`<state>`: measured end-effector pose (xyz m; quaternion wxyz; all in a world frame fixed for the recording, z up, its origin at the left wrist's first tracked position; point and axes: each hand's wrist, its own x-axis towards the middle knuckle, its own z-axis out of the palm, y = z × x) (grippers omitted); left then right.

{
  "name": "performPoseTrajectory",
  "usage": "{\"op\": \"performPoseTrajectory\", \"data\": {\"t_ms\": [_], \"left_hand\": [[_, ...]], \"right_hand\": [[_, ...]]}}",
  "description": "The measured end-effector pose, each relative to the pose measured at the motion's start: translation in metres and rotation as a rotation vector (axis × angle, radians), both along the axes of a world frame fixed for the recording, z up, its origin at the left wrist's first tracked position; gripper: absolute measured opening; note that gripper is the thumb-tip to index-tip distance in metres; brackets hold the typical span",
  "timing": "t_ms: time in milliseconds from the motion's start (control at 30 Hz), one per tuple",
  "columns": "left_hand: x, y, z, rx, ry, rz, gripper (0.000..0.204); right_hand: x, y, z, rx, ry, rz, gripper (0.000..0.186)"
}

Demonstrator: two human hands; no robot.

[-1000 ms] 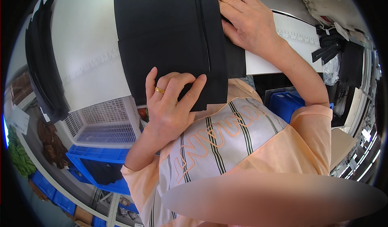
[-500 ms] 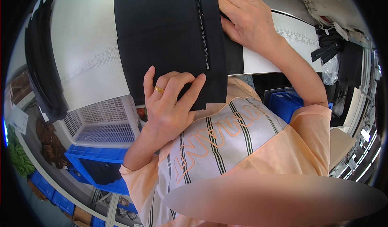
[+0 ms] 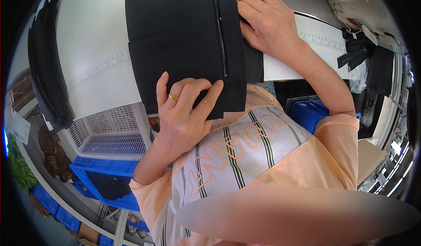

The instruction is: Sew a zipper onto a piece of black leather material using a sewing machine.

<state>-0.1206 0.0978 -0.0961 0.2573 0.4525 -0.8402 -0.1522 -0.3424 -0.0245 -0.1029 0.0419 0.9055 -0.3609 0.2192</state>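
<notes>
A black fabric piece (image 3: 175, 40) with a metal-toothed zipper (image 3: 222, 40) near its right side lies over the white worktop, its lower end reaching to the front of my body. My left hand (image 3: 186, 103), with a gold ring, is closed at the lower part of the fabric. Its thumb and forefinger come together just below the zipper's bottom end, while the little finger sticks up. My right hand (image 3: 267, 22) holds the upper right edge of the fabric, fingertips on the cloth and thumb bent beneath them. Another black layer (image 3: 254, 64) shows under that edge.
The white worktop (image 3: 92, 35) carries printed ruler scales. Black cloth strips (image 3: 46, 62) hang at the left; black zippers (image 3: 357, 51) lie at the right. Below the worktop are a white plastic basket (image 3: 114, 147), a blue crate (image 3: 105, 162) and another blue bin (image 3: 309, 112).
The upper part of the fabric has shifted very slightly to the right. My right hand's fingers have moved a little at its edge; my left hand stays put.
</notes>
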Motion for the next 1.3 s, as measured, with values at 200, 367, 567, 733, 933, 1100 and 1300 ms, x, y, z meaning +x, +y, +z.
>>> {"op": "performPoseTrajectory", "data": {"t_ms": [200,367,567,733,933,1100,1300], "left_hand": [[0.000,-0.001,0.000,0.016,-0.007,0.005,0.053],[0.001,-0.003,-0.001,0.005,-0.001,0.001,0.052],[0.003,-0.009,0.008,0.077,-0.008,-0.043,0.052],[0.006,-0.019,0.020,0.181,-0.047,-0.129,0.051],[0.012,-0.031,0.032,0.260,-0.148,-0.236,0.064],[0.017,-0.047,0.041,0.288,-0.190,-0.310,0.071],[0.013,-0.059,0.034,0.197,-0.183,-0.274,0.042]], "right_hand": [[0.000,-0.001,-0.001,0.029,-0.025,-0.003,0.033],[-0.001,-0.002,0.000,0.022,0.006,0.002,0.034],[-0.004,-0.002,-0.014,-0.084,-0.033,-0.058,0.029],[-0.002,-0.001,-0.012,-0.066,-0.056,-0.058,0.030],[-0.002,0.001,-0.011,-0.064,-0.054,-0.064,0.028],[-0.002,-0.001,-0.013,-0.066,-0.068,-0.059,0.028],[-0.003,-0.003,-0.014,-0.077,-0.068,-0.055,0.027]]}}
